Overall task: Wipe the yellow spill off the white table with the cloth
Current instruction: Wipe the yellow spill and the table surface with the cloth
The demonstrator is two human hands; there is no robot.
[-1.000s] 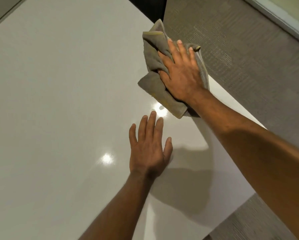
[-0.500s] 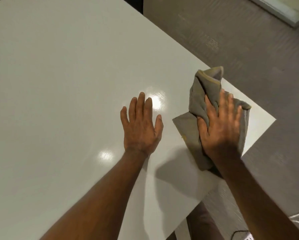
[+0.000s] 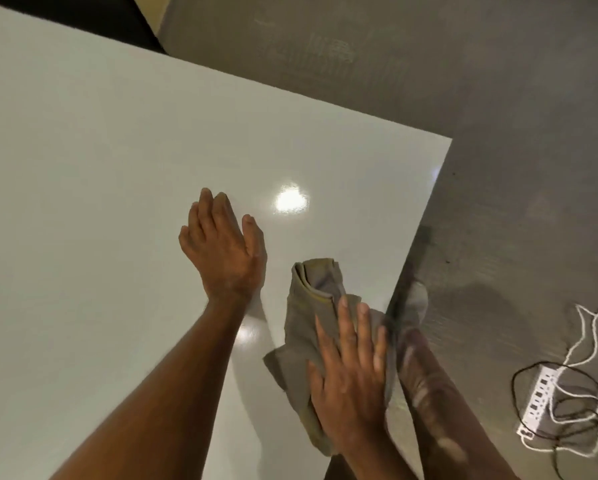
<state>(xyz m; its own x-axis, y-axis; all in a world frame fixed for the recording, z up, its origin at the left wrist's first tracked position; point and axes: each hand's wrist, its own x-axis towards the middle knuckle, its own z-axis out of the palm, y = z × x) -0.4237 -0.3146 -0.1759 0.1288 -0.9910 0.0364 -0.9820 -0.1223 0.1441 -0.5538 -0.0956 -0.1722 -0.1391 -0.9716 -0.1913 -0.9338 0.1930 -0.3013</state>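
Note:
A crumpled grey cloth [image 3: 309,317] with yellow stains along its folds lies on the white table [image 3: 100,168], close to the table's right edge. My right hand [image 3: 349,379] presses flat on the near part of the cloth, fingers spread. My left hand [image 3: 223,249] rests flat on the bare table just left of the cloth, holding nothing. No yellow spill shows on the visible table surface; what lies under the cloth is hidden.
The table's right edge [image 3: 419,237] runs diagonally beside the cloth, with grey carpet beyond. On the floor at lower right lie a white power strip [image 3: 538,398] and tangled cables [image 3: 588,341]. My leg and foot [image 3: 417,303] show below the edge.
My right hand has dragged the cloth from the far right part of the table toward me along the right edge. My left hand stays flat on the table.

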